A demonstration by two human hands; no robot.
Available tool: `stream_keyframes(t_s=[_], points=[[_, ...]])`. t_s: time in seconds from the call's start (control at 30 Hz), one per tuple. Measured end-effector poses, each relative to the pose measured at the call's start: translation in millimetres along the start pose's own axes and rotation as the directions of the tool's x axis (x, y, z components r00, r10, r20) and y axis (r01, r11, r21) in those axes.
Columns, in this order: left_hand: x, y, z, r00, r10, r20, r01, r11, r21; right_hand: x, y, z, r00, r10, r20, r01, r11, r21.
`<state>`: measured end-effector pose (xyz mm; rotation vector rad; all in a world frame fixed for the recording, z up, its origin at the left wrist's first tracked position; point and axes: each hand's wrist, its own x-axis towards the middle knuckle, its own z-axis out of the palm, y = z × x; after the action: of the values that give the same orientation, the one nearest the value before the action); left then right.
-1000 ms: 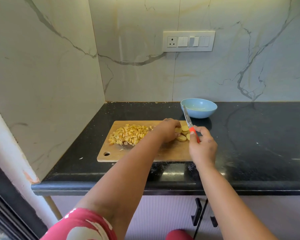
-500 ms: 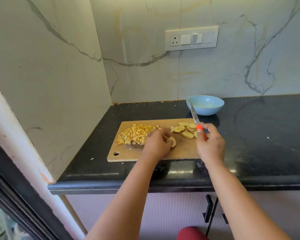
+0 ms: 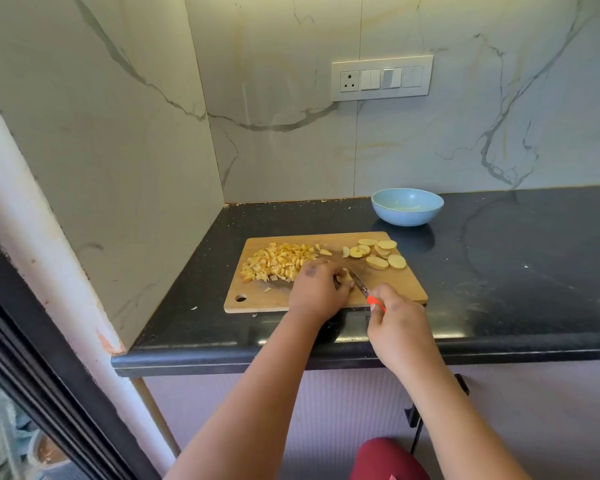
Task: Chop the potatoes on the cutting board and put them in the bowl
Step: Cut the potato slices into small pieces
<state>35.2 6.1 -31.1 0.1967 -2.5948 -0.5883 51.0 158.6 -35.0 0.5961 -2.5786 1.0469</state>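
Note:
A wooden cutting board (image 3: 402,284) lies on the black counter. A heap of diced potato (image 3: 278,262) covers its left part, and several round potato slices (image 3: 378,252) lie at its far right. My left hand (image 3: 321,291) holds one potato slice (image 3: 346,277) down near the board's middle, fingers curled over it. My right hand (image 3: 397,322) grips the red handle of a knife (image 3: 361,285), whose blade lies against that slice. A light blue bowl (image 3: 407,206) stands behind the board to the right; its inside looks bare.
Marble walls close the counter (image 3: 516,271) on the left and at the back. A switch panel with a socket (image 3: 381,77) hangs on the back wall. Dark cabinet handles (image 3: 416,410) show under the counter's front edge.
My left hand took one slice from the far-right pile and brought it to the board's middle. The knife came down from beside the bowl to that slice.

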Motion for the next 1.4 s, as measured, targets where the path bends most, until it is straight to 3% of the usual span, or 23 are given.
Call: stream_keyframes(t_s=[0.17, 0.37, 0.43, 0.6, 0.7, 1.1, 1.27, 1.4], points=[[-1.4, -4.1, 0.5, 1.0, 0.024, 0.017, -0.025, 0.999, 0.03, -1.2, -5.9, 0.8, 0.999, 0.001, 0.041, 0.002, 0.997, -0.073], [-2.6, -6.7, 1.0, 0.998, 0.059, 0.024, -0.06, 0.998, 0.028, 18.1, -18.8, -0.4, 0.979, 0.036, 0.2, 0.019, 0.964, -0.265], [-4.5, -7.5, 2.0, 0.998, 0.053, 0.021, -0.053, 0.998, 0.017, 22.4, -16.8, 1.1, 0.983, 0.043, 0.177, 0.002, 0.969, -0.246], [-7.1, -7.1, 0.6, 0.998, 0.061, -0.017, -0.061, 0.997, -0.041, 8.6, -4.1, -0.5, 1.0, 0.03, 0.005, -0.03, 0.999, -0.011], [-6.5, -6.9, 1.1, 0.998, 0.063, -0.026, -0.064, 0.997, -0.032, 1.6, -3.0, -0.5, 0.999, -0.035, 0.025, 0.036, 0.998, -0.053], [-6.9, -6.9, 1.0, 0.999, 0.035, 0.022, -0.034, 0.998, -0.056, 21.0, -21.6, 4.7, 0.982, 0.028, 0.185, 0.029, 0.954, -0.297], [-9.3, -6.1, -3.4, 0.999, -0.005, 0.041, 0.007, 0.999, -0.053, 5.9, -6.6, 2.9, 0.998, -0.056, -0.006, 0.055, 0.994, -0.09], [-9.2, -5.0, -4.1, 0.998, -0.01, 0.057, 0.013, 0.999, -0.049, -0.9, -11.3, -0.8, 0.993, -0.056, 0.108, 0.075, 0.979, -0.189]])
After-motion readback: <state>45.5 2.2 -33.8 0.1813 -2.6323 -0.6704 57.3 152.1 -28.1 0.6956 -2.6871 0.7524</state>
